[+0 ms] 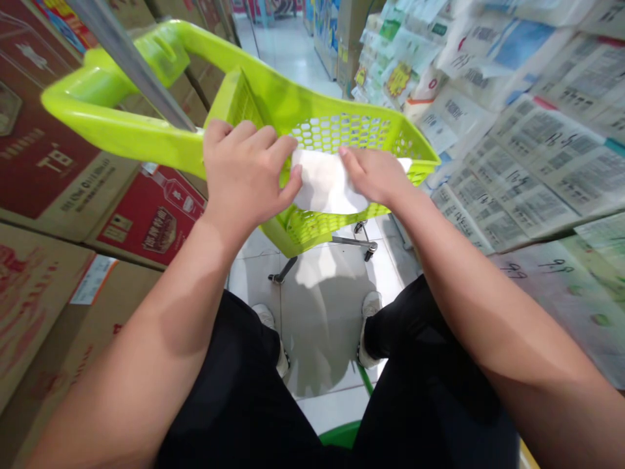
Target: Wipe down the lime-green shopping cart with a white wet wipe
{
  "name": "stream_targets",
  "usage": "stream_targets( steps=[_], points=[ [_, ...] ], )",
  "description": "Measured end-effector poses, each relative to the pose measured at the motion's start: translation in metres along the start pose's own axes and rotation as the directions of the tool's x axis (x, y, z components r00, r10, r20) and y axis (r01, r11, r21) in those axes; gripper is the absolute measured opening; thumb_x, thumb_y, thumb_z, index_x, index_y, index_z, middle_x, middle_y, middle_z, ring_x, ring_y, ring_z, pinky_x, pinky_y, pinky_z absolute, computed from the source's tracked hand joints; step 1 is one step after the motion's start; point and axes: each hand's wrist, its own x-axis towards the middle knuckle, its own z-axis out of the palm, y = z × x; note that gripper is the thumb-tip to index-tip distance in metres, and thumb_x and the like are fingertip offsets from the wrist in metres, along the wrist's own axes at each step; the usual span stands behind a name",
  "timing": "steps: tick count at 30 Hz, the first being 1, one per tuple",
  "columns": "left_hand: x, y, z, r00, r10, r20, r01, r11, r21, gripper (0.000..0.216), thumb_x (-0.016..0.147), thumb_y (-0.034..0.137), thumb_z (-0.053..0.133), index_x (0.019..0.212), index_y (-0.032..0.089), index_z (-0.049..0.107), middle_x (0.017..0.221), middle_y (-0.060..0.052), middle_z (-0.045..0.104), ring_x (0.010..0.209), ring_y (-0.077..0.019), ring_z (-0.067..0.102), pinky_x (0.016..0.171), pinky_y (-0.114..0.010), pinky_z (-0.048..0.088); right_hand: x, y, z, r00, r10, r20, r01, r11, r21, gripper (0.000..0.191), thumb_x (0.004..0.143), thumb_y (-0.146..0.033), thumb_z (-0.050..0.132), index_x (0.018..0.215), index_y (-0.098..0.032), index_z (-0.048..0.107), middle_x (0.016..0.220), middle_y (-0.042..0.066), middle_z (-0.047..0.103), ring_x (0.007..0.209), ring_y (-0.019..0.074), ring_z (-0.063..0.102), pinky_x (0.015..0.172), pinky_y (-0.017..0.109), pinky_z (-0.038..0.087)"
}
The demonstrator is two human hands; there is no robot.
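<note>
A lime-green plastic shopping cart (317, 99) stands sideways in front of me, its basket wall pierced with many small holes. My left hand (249, 166) grips the near rim of the cart, fingers folded over the edge and thumb pointing right. My right hand (374, 172) is closed on a white wipe (325, 182), a thin soft-looking sheet lying against the near side of the basket. Whether it is paper or fabric I cannot tell. The fingertips of my right hand are partly hidden behind the rim and the sheet.
Cardboard cartons (141, 215) are stacked close on the left. White packs with handwritten prices (527, 150) fill the right side. A grey metal pole (131, 62) slants past the cart handle. Beneath me is a green seat edge (342, 433), with white floor tiles (312, 280) ahead.
</note>
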Motion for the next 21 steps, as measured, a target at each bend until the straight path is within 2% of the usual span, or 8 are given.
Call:
stream_targets(
  steps=[3, 5, 8, 11, 13, 15, 18, 21],
  points=[
    [0.001, 0.001, 0.001, 0.999, -0.029, 0.016, 0.029, 1.0, -0.005, 0.056, 0.099, 0.066, 0.052, 0.141, 0.034, 0.072, 0.123, -0.01, 0.076, 0.127, -0.0455, 0.051, 0.111, -0.063, 0.022, 0.007, 0.046, -0.005, 0.974, 0.224, -0.027, -0.226, 0.972, -0.072, 0.108, 0.104, -0.095, 0.008, 0.112, -0.019, 0.085, 0.111, 0.021, 0.083, 0.117, 0.0469, 0.077, 0.1, 0.062, 0.055],
    [0.003, 0.004, 0.002, 0.999, -0.032, 0.017, 0.032, 0.999, 0.008, 0.061, 0.099, 0.069, 0.051, 0.143, 0.033, 0.071, 0.125, -0.011, 0.076, 0.126, -0.0461, 0.052, 0.111, -0.063, 0.023, 0.005, 0.051, -0.006, 0.965, 0.26, -0.044, -0.263, 0.959, -0.102, 0.106, 0.105, -0.093, 0.01, 0.115, -0.018, 0.084, 0.114, 0.023, 0.083, 0.119, 0.0477, 0.076, 0.101, 0.063, 0.053],
    [0.003, 0.009, 0.005, 1.0, -0.021, -0.007, 0.022, 0.998, 0.053, 0.067, 0.099, 0.073, 0.047, 0.144, 0.03, 0.071, 0.126, -0.013, 0.076, 0.12, -0.046, 0.057, 0.109, -0.064, 0.023, -0.004, 0.012, -0.001, 0.994, 0.101, -0.045, -0.104, 0.992, -0.076, 0.099, 0.11, -0.083, 0.002, 0.127, -0.023, 0.079, 0.125, 0.019, 0.083, 0.125, 0.0428, 0.073, 0.107, 0.059, 0.051],
    [0.002, 0.009, 0.005, 0.999, -0.003, -0.035, 0.004, 0.999, 0.052, 0.062, 0.102, 0.072, 0.044, 0.137, 0.03, 0.074, 0.12, -0.012, 0.078, 0.118, -0.0445, 0.058, 0.108, -0.063, 0.023, -0.011, -0.033, 0.006, 0.996, -0.076, -0.043, 0.075, 0.997, -0.025, 0.094, 0.112, -0.077, -0.003, 0.14, -0.03, 0.073, 0.137, 0.013, 0.081, 0.134, 0.0372, 0.069, 0.113, 0.054, 0.049],
    [0.0, 0.006, 0.005, 0.998, -0.012, -0.068, 0.013, 1.0, 0.011, 0.054, 0.104, 0.069, 0.046, 0.13, 0.032, 0.075, 0.115, -0.009, 0.079, 0.123, -0.044, 0.057, 0.109, -0.063, 0.023, -0.009, -0.037, 0.007, 0.995, -0.099, -0.028, 0.099, 0.995, -0.004, 0.094, 0.111, -0.079, -0.003, 0.14, -0.032, 0.073, 0.137, 0.011, 0.081, 0.134, 0.0367, 0.069, 0.112, 0.053, 0.049],
    [-0.002, 0.001, 0.005, 0.995, -0.027, -0.098, 0.023, 0.999, -0.036, 0.048, 0.105, 0.065, 0.048, 0.125, 0.032, 0.076, 0.112, -0.008, 0.079, 0.127, -0.0439, 0.056, 0.111, -0.063, 0.023, -0.004, -0.016, 0.004, 0.999, -0.037, -0.003, 0.037, 0.999, 0.006, 0.098, 0.11, -0.083, -0.001, 0.129, -0.029, 0.079, 0.126, 0.013, 0.084, 0.127, 0.0396, 0.072, 0.108, 0.056, 0.052],
    [-0.002, -0.004, 0.004, 0.994, -0.032, -0.101, 0.02, 0.993, -0.116, 0.046, 0.104, 0.067, 0.05, 0.121, 0.032, 0.075, 0.113, -0.007, 0.08, 0.134, -0.0454, 0.055, 0.118, -0.066, 0.022, 0.005, 0.03, -0.002, 0.984, 0.178, 0.004, -0.178, 0.983, -0.043, 0.102, 0.11, -0.085, 0.007, 0.113, -0.019, 0.084, 0.109, 0.021, 0.083, 0.117, 0.0455, 0.076, 0.101, 0.06, 0.053],
    [0.0, -0.003, 0.006, 0.996, -0.054, -0.076, 0.037, 0.976, -0.213, 0.049, 0.098, 0.073, 0.058, 0.119, 0.031, 0.074, 0.12, -0.009, 0.08, 0.141, -0.0486, 0.052, 0.127, -0.069, 0.017, 0.003, 0.035, -0.002, 0.957, 0.285, -0.046, -0.289, 0.951, -0.114, 0.09, 0.116, -0.074, 0.017, 0.113, -0.013, 0.083, 0.112, 0.025, 0.082, 0.12, 0.0467, 0.074, 0.104, 0.061, 0.051]
  ],
)
